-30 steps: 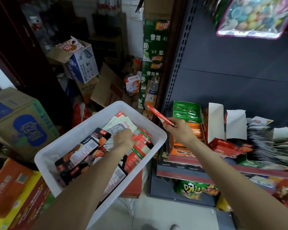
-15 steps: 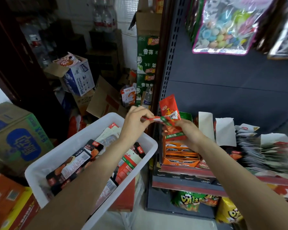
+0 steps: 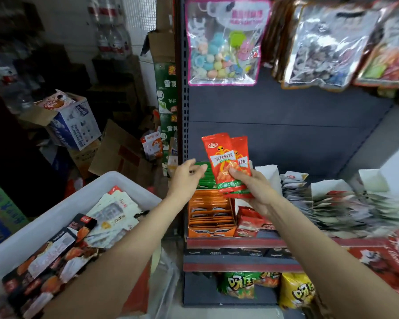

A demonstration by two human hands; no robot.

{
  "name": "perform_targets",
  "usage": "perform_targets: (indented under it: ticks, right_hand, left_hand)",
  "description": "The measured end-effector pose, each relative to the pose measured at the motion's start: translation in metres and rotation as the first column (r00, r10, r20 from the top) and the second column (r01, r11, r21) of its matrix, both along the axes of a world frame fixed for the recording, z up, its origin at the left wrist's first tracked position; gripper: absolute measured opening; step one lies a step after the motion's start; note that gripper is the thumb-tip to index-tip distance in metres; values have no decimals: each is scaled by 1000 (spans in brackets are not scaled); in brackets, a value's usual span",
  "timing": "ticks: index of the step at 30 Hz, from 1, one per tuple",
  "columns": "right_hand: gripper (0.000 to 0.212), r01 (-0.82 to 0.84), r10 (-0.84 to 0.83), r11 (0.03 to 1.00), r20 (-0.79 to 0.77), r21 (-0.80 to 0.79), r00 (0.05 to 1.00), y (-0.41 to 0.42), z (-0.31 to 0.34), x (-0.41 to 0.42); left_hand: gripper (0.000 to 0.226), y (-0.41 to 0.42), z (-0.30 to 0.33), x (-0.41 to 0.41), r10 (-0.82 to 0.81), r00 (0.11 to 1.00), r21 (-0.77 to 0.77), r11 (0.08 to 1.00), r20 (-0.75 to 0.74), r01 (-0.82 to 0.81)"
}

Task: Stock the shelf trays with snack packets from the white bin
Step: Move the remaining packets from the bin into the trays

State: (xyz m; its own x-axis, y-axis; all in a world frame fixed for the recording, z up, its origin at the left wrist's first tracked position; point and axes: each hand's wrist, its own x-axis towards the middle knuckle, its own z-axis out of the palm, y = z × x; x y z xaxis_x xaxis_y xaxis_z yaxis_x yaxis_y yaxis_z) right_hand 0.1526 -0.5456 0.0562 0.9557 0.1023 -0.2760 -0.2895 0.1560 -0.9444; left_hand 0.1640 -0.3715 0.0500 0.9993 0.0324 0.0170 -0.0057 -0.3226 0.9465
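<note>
**Two red packets up in my right hand, trays straight below**

My right hand (image 3: pixel 255 189) grips two red snack packets (image 3: pixel 226 162) by their lower green end, thumb across the front, one fanned slightly behind the other. They stand nearly upright, long axis vertical with the tops leaning a little to the left, held in front of the dark back panel of the shelf (image 3: pixel 240 244). My left hand (image 3: pixel 184 178) is just beside them on the left, fingers loosely spread and grasping nothing, not touching the packets.

What the next move turns on, as I judge it: the shelf trays lie directly beneath and slightly beyond the packets. The orange tray (image 3: pixel 211 217) sits below my left hand, already filled with packets standing in a row; the red tray (image 3: pixel 251 221) sits under my right wrist, with red packets in it that look like a match, though blur keeps me from being sure. So the drop is short and downward, and my right hand is the nearer one. The packets are already upright, so they should slot in standing with little turning.

The white bin (image 3: pixel 62 210) is at my lower left, well apart from the trays, and holds plenty more packets, dark ones and pale ones. My free left hand is the one nearer the bin.
</note>
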Motion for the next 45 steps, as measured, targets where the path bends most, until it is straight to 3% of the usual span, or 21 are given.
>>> perform_targets:
  ticks: [4, 9, 14, 17, 20, 23, 28, 34, 39, 45]
  right_hand:
    - [18, -62, 72, 990, 70, -128, 995, -22, -2, -3]
    - [33, -2, 74, 926, 176, -377, 982, -49, -6, 5]
    - [31, 95, 106, 828, 320, -552, 941, -74, -15, 21]
    - [33, 131, 135, 769, 359, -626, 923, -86, -29, 35]
    - [32, 118, 173, 696, 324, -708, 930, -94, -48, 47]
    - [34, 4, 239, 674, 223, -739, 945, -100, -60, 50]
    - [33, -19, 270, 741, 272, -671, 924, -112, -56, 53]
    - [20, -26, 413, 517, 224, -855, 883, -117, -61, 56]
    - [14, 62, 453, 448, 286, -892, 844, -121, -58, 53]
    - [18, -138, 584, 330, 87, -934, 807, -117, -57, 49]
  left_hand:
    - [15, -34, 4, 1, -131, 990, -8, 991, 43, 132]
    - [32, -68, 2, 7, -250, 968, 44, 967, 9, 249]
    - [28, -97, -6, 23, -122, 988, 5, 993, 95, 122]
    - [33, -111, -14, 30, -125, 985, 43, 992, 120, 120]
    - [36, -119, -30, 34, -121, 986, 114, 988, 117, 107]
    - [39, -122, -45, 34, -116, 990, 135, 985, 85, 103]
    - [44, -122, -64, 32, -161, 987, 166, 973, -22, 162]
    - [43, -122, -67, 29, -231, 960, 130, 959, -156, 252]
    - [26, -121, -59, 30, -203, 978, 196, 958, -45, 208]
    - [15, -112, -68, 26, -245, 969, 355, 903, -38, 242]
